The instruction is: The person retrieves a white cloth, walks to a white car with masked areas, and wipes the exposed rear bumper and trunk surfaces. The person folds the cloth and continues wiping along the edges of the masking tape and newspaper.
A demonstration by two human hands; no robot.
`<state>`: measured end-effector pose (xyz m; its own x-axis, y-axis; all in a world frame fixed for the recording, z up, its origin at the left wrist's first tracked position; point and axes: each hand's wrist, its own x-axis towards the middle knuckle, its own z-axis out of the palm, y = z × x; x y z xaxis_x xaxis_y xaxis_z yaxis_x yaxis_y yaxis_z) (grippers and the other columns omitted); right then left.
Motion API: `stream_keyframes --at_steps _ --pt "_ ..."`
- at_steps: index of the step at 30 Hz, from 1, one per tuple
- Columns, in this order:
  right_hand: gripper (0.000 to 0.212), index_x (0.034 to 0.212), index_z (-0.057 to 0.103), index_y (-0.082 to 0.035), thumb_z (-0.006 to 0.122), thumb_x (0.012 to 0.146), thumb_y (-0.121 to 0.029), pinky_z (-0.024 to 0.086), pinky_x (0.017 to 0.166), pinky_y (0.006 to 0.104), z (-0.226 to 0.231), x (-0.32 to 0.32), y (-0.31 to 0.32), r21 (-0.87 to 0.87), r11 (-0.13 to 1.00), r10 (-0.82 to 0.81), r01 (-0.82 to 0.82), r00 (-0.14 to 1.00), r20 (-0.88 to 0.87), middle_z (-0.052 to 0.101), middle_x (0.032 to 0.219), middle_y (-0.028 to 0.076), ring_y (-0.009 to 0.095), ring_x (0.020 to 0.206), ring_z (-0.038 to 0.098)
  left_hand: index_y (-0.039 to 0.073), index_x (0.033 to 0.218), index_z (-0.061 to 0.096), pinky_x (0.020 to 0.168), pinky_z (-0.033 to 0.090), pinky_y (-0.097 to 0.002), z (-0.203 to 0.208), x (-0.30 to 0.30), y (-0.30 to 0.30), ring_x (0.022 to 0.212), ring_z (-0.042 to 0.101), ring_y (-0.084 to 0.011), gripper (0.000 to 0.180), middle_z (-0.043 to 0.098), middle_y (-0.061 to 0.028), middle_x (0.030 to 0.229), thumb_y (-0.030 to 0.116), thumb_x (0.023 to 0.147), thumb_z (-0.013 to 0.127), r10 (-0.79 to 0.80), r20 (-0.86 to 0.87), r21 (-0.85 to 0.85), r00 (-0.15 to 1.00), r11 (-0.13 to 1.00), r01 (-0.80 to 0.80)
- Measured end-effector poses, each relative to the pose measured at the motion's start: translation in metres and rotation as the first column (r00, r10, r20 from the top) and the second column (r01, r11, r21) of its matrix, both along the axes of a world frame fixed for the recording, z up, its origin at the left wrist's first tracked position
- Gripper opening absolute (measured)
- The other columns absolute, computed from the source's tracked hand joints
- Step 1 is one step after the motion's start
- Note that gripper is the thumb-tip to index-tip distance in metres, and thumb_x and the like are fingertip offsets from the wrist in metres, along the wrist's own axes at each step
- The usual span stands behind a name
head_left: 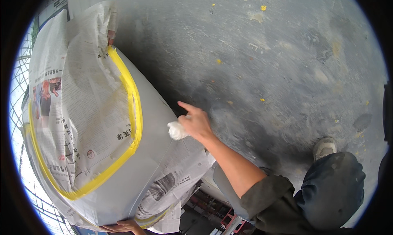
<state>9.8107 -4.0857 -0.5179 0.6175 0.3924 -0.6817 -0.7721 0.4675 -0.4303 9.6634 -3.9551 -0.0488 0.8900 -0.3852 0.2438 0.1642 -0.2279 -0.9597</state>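
A curved grey car body panel (157,130) fills the left side, its window area covered with newspaper (96,112) and edged with yellow masking tape (138,112). My right hand (197,122) reaches to the panel's right edge, with a crumpled white cloth (177,131) gripped under the fingers and touching the grey surface. Its index finger points out past the edge. At the bottom, my left hand (125,226) lies on the lower edge of the panel, fingers stretched out; part of it is cut off by the frame.
More newspaper (176,175) with tape hangs below the panel's lower seam. A grey concrete floor (270,63) with yellow paint spots spreads to the right. My knee (333,190) and shoe (324,147) are at lower right. Red-framed equipment (233,222) stands at the bottom.
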Motion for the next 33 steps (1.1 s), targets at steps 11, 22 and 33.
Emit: stream_keyframes --at_steps 11,22,33 --pt "0.062 0.148 0.058 -0.021 0.054 0.086 -0.018 0.051 0.069 0.0382 0.03 0.049 -0.024 0.066 0.929 0.345 -0.365 0.915 0.211 0.067 0.068 0.014 0.025 0.063 0.064 -0.002 0.159 0.025 0.119 0.033 -0.0601 -0.001 -0.003 -0.004 0.146 0.034 -0.048 0.074 0.031 -0.0289 0.161 0.053 0.11 0.02 -0.036 -0.009 0.012 0.999 0.999 0.036" --pt "0.038 0.121 0.077 -0.019 0.058 0.088 -0.022 0.057 0.078 0.0394 -0.003 -0.007 -0.001 0.038 0.97 0.236 -0.242 0.965 0.117 0.076 0.082 0.013 0.03 0.074 0.072 -0.002 0.158 0.026 0.118 0.033 -0.0599 -0.001 -0.001 -0.007 0.146 0.035 -0.048 0.073 0.031 -0.028 0.161 0.052 0.11 0.019 -0.018 -0.005 0.022 1.0 1.0 0.018" --pt "0.053 0.138 0.068 -0.016 0.058 0.086 -0.015 0.052 0.074 0.0351 0.004 -0.002 -0.013 0.135 0.959 0.244 -0.251 0.968 0.062 0.073 0.079 0.012 0.02 0.069 0.066 -0.002 0.159 0.027 0.12 0.032 -0.0568 -0.003 -0.002 -0.002 0.146 0.036 -0.0456 0.074 0.032 -0.0259 0.162 0.053 0.11 0.019 -0.016 0.024 0.002 1.0 1.0 0.016"
